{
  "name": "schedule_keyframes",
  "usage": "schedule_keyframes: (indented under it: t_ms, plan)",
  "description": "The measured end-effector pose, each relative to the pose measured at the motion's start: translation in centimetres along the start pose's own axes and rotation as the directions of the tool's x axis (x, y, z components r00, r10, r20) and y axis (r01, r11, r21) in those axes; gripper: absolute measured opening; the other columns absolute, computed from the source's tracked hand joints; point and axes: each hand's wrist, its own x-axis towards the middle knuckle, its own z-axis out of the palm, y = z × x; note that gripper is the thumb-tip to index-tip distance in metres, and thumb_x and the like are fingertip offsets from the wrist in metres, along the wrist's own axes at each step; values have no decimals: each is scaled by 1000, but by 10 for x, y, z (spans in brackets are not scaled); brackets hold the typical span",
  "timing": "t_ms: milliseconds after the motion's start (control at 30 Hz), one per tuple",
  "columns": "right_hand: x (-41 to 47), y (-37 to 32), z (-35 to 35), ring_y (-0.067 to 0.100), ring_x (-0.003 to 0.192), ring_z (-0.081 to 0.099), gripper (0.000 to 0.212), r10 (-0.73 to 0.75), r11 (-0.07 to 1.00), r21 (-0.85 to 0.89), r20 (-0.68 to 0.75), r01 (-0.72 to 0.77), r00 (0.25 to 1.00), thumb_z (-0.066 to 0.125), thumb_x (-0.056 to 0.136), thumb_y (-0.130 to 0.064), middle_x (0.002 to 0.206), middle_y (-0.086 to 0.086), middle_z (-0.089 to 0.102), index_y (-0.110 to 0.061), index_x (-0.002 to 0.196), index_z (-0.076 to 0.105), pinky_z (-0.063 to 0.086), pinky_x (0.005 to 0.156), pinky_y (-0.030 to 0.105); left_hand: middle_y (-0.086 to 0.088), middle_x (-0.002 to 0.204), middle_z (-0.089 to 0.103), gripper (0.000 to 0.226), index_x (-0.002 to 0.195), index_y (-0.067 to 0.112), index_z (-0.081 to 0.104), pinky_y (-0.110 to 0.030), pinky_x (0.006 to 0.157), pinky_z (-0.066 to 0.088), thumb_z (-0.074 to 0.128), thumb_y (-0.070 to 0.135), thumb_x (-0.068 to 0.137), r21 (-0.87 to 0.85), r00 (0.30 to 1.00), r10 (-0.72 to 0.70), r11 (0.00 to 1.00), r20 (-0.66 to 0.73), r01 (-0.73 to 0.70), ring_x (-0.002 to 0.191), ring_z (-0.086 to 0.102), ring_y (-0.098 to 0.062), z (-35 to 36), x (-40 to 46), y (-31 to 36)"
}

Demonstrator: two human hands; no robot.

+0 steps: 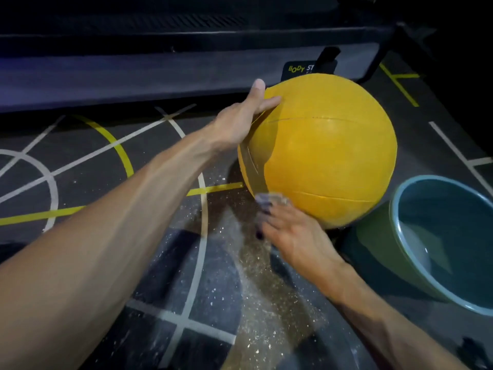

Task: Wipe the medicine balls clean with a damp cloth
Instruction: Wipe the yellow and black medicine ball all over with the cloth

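Forearms fill the foreground of the head view, both reaching toward a yellow medicine ball [320,150] that sits on the dark rubber gym floor [80,161] with its painted white and yellow lines. Left hand [240,121]: fingers straight and spread against the ball's upper left side, thumb raised, steadying the ball without curling round it; this grip is open and flat. Right hand [290,231]: at the ball's lower left, fingers bunched on a small pale cloth [269,200] and pressing it to the yellow surface; the hand is motion-blurred, which suggests a wiping stroke in progress, and its grip is closed around the cloth. A green basin [394,252] with a blue interior stands just beside the ball on the right, holding what looks like a little water. Behind the ball lies a dark padded piece of gym equipment [160,76] bearing a partly hidden label. Pale specks and a dusty streak mark the floor below the ball.

Progress, as a judgement: wiping of this ball is under way. The upper face shows no obvious dirt, yet it cannot be told which areas have been covered; the underside and far side are hidden. No other medicine ball is in view, so how many remain cannot be told. Turning the ball to reach its unseen faces probably remains.
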Motion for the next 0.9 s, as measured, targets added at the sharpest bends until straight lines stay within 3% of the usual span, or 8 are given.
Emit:
schedule_keyframes:
  t_ms: [100, 200, 300, 367, 433, 600, 733, 900]
  plan:
    - [-22, -4, 6, 20, 119, 65, 27, 41, 998, 38, 45, -43, 998, 48, 92, -13, 113, 2, 74, -14, 104, 72, 31, 121, 32, 10, 164, 37, 69, 146, 42, 55, -30, 105, 14, 2, 61, 106, -12, 1000, 8, 1000, 0, -8, 148, 34, -15, -1, -1, 3]
    - [-11, -17, -28, 14, 103, 71, 31, 179, 943, 305, -119, -136, 977, 41, 102, -21, 113, -5, 74, -20, 113, 70, 60, 91, 37, 10, 160, 43, 72, 144, 38, 58, -28, 103, 15, 2, 61, 106, -56, 1000, 3, 998, 14, -2, 144, 40, -12, -2, -2, 3]
    - [16, -18, -79, 11, 98, 73, 25, 312, 865, 498, -425, -69, 849, 51, 108, -26, 112, -5, 74, -16, 122, 70, 63, 75, 30, 11, 156, 48, 76, 145, 34, 58, -30, 107, 16, 0, 62, 105, -89, 1000, 1, 996, 20, 1, 144, 42, -13, -4, 1, -1]
    - [39, -10, -106, 6, 99, 70, 22, 370, 882, 466, -589, -72, 719, 56, 106, -19, 113, -7, 73, -12, 121, 71, 58, 81, 24, 11, 153, 52, 81, 144, 34, 59, -35, 115, 15, -2, 67, 103, -112, 999, -1, 994, 38, 5, 144, 41, -11, -7, 4, -6]
    - [60, -6, -115, 8, 101, 68, 18, 321, 920, 386, -636, -70, 702, 57, 105, -13, 110, -6, 73, -14, 114, 73, 55, 89, 24, 7, 145, 60, 87, 144, 32, 60, -47, 125, 11, -4, 71, 100, -153, 998, 10, 988, 70, 1, 142, 45, -9, -10, 5, -8]
    - [59, -6, -43, 21, 122, 62, 26, 100, 990, -73, -204, -117, 974, 71, 85, -6, 118, 5, 73, -16, 109, 74, 46, 111, 39, 11, 154, 51, 88, 152, 25, 51, -27, 105, 18, -9, 65, 101, -196, 994, 7, 981, 108, 15, 132, 46, 1, -9, 3, -6]
    - [27, -25, -5, 23, 111, 69, 20, 82, 995, -71, 182, -70, 980, 72, 82, -6, 100, 5, 77, -16, 99, 74, 44, 112, 38, 12, 156, 48, 84, 153, 25, 48, -5, 85, 23, -8, 62, 103, -143, 993, 24, 990, 114, -8, 129, 44, 5, -5, -2, -1]
    - [-2, -41, -26, 17, 86, 73, 46, 204, 957, 208, 10, -201, 979, 71, 72, 11, 96, -6, 76, -22, 103, 71, 63, 74, 33, 13, 155, 49, 84, 152, 26, 50, -8, 86, 25, -7, 62, 103, -133, 993, 31, 991, 117, -16, 129, 45, 3, -6, -6, 3]
